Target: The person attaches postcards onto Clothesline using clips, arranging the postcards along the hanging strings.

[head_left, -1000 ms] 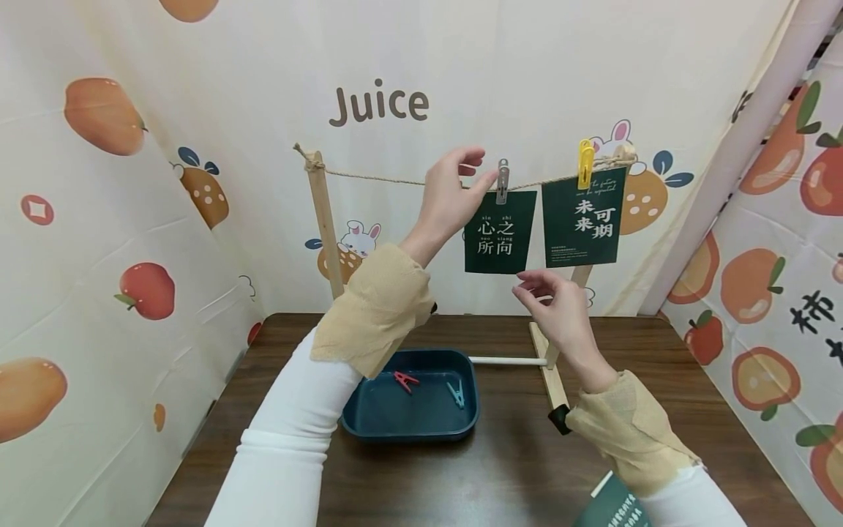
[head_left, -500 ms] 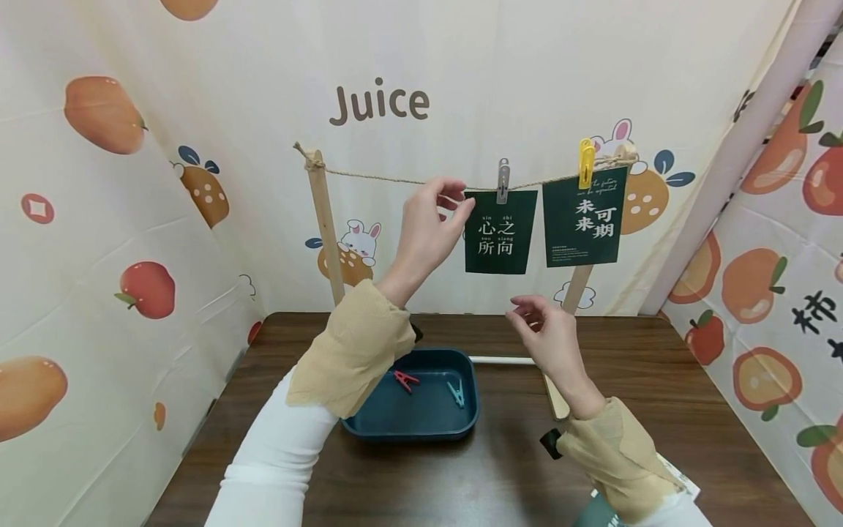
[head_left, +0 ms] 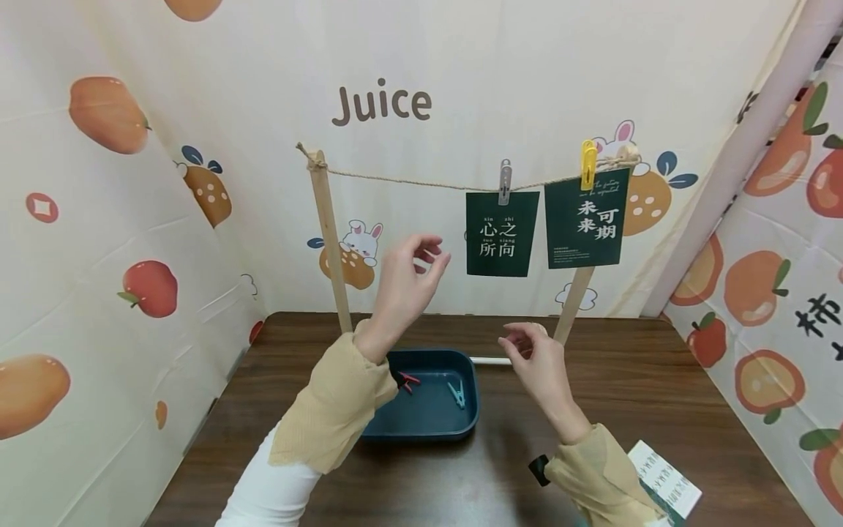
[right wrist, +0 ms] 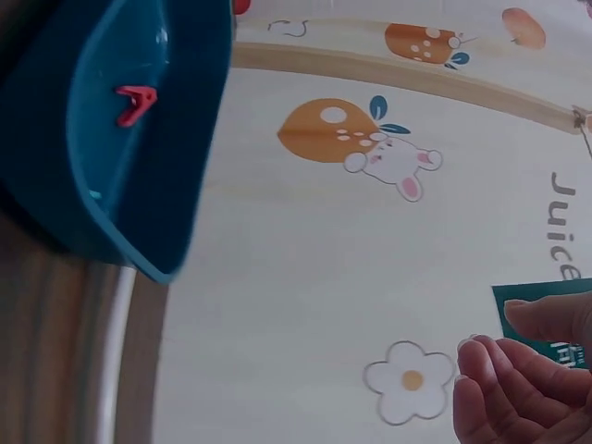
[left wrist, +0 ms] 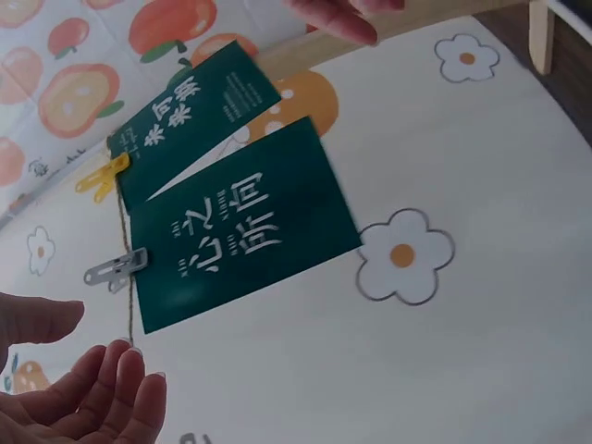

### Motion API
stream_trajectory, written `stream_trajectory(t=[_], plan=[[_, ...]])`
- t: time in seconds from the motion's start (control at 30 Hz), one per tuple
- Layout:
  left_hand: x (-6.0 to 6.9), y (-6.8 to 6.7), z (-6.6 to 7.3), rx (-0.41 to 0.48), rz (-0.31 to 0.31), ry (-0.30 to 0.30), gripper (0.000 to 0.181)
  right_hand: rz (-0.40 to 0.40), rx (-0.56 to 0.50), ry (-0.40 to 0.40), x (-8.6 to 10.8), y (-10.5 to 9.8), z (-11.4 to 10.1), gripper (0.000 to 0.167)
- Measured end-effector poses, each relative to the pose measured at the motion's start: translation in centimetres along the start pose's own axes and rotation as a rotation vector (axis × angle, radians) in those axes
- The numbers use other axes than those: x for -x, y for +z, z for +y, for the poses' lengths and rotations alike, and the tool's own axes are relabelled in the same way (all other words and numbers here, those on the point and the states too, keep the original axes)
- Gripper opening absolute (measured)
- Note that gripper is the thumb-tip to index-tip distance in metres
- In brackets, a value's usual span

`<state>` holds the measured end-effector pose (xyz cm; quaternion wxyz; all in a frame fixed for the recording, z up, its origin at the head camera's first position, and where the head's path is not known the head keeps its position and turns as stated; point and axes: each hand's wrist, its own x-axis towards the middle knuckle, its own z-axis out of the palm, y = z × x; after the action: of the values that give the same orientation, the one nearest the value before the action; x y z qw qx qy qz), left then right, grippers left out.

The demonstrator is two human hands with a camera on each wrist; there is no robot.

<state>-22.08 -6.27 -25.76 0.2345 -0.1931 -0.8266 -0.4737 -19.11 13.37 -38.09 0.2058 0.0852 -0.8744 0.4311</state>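
Two dark green cards hang from a twine line [head_left: 408, 181]. A grey clothespin [head_left: 505, 183] holds the middle card [head_left: 500, 256]; a yellow clothespin [head_left: 588, 165] holds the right-hand card [head_left: 582, 249]. Below and left of the middle card, my left hand [head_left: 405, 285] is in the air, fingers loosely bent, holding nothing. My right hand [head_left: 536, 366] hovers beneath the cards, also with relaxed fingers and nothing in them. In the left wrist view the grey clothespin [left wrist: 116, 269] sits on the card's edge, apart from the left hand [left wrist: 83, 398]. The right hand [right wrist: 527, 388] shows in its own wrist view.
A dark blue tray [head_left: 421, 438] on the wooden table holds a red clothespin [head_left: 409, 381] and a light blue clothespin [head_left: 457, 394]. Wooden posts [head_left: 332, 241] carry the line, with a white rod [head_left: 490, 361] low behind. More cards [head_left: 665, 479] lie near the right forearm.
My left hand has come away from beside the grey clothespin, moving down and left. My right hand has dropped lower from under the cards. Both cards stay hanging.
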Motion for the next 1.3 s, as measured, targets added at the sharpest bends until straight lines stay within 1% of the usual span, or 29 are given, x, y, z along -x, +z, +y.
stream_trajectory(t=[0.17, 0.3, 0.43, 0.63, 0.77, 0.87, 0.97, 1.13, 1.3], plan=[[2.2, 0.5, -1.8, 0.021, 0.004, -0.037, 0.021, 0.010, -0.018, 0.022, 0.7, 0.8, 0.7, 0.019], [3.8, 0.9, -3.1, 0.028, 0.003, -0.057, 0.020, 0.039, -0.016, 0.019, 1.4, 1.9, 1.4, 0.017], [5.3, 1.2, -4.0, 0.031, -0.003, -0.086, 0.019, 0.058, -0.018, 0.019, 2.3, 3.0, 2.2, 0.016], [7.5, 1.6, -5.3, 0.006, -0.017, -0.137, 0.018, 0.041, -0.016, 0.051, 3.4, 4.3, 3.1, 0.015], [8.9, 2.0, -6.4, 0.009, -0.032, -0.165, 0.018, 0.024, -0.020, 0.075, 4.1, 5.2, 3.6, 0.015], [9.8, 2.4, -7.4, 0.001, -0.045, -0.190, 0.018, 0.014, -0.017, 0.087, 4.6, 5.9, 4.0, 0.015], [10.6, 2.8, -8.3, -0.034, -0.054, -0.214, 0.019, 0.008, -0.014, 0.094, 5.0, 6.4, 4.3, 0.015], [11.8, 3.3, -9.9, -0.083, -0.054, -0.224, 0.019, -0.013, -0.005, 0.089, 5.7, 7.1, 4.7, 0.016], [12.8, 4.0, -11.9, -0.108, -0.066, -0.244, 0.020, -0.047, 0.012, 0.132, 6.2, 7.6, 5.1, 0.019]])
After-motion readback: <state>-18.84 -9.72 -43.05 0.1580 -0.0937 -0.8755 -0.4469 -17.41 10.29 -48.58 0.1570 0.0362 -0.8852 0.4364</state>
